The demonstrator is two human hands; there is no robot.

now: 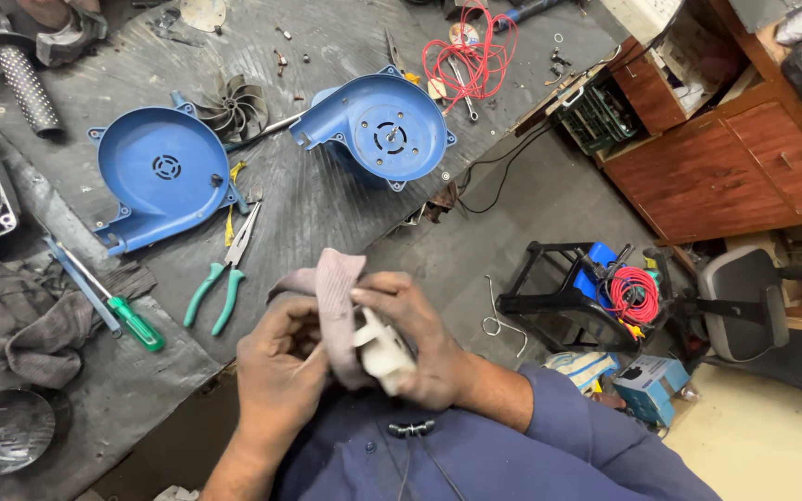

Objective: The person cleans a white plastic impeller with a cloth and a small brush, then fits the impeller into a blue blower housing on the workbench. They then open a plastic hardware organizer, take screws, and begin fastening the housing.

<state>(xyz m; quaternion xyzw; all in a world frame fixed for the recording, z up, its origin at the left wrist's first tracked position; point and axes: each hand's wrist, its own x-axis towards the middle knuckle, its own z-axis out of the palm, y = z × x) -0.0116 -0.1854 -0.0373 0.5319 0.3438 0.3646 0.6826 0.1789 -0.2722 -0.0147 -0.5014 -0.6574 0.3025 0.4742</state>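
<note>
Hands at bottom centre, seen from the head camera. My left hand (280, 376) is curled with its fingers bent inward, gripping the lower part of a pinkish-grey cloth (336, 297) that drapes up and over between both hands. My right hand (420, 339) is closed around a small white plastic part (384, 351), thumb pressed on the cloth where it wraps that part; I cannot tell the part's exact shape, since cloth and fingers hide most of it. Both hands are held close to my chest, just off the near edge of the dark workbench (327, 195).

On the bench, well apart from the hands: a blue blower housing half (155, 176) lying open side up at left, a second blue housing half (382, 130) to its right, and a grey fan impeller (234, 109) between them. Green-handled pliers (225, 274) lie just below the left housing, nearest my left hand. A green-handled screwdriver (118, 306) lies further left, beside a heap of grey rags (25, 325). Red wire (471, 51) is tangled at the bench's far edge.
</note>
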